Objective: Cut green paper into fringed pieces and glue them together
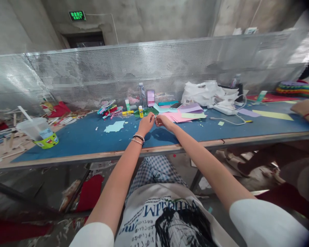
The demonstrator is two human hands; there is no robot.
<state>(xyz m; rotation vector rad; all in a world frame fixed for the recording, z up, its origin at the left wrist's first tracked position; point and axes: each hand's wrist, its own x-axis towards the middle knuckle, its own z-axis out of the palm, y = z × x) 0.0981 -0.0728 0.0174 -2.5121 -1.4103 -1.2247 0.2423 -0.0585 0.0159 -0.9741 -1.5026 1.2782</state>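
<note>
My left hand (146,124) and my right hand (163,121) meet above the blue tabletop (92,137), fingertips pinched close together. Something small and pale seems to sit between them, too small to name. Just behind my left hand stands a yellow glue stick (140,112). Pink paper sheets (179,117) lie behind and to the right of my right hand, with purple, light green and light blue sheets around them. A cut light-blue paper piece (114,126) rests to the left, among small scraps.
At the left stand a plastic cup with a straw (38,132) and wooden sticks (7,144). Behind are a propped phone (150,97), a bottle (141,93) and a white plastic bag (199,93). A white cable (229,121) trails rightward. Another person's arm (307,111) reaches in at right.
</note>
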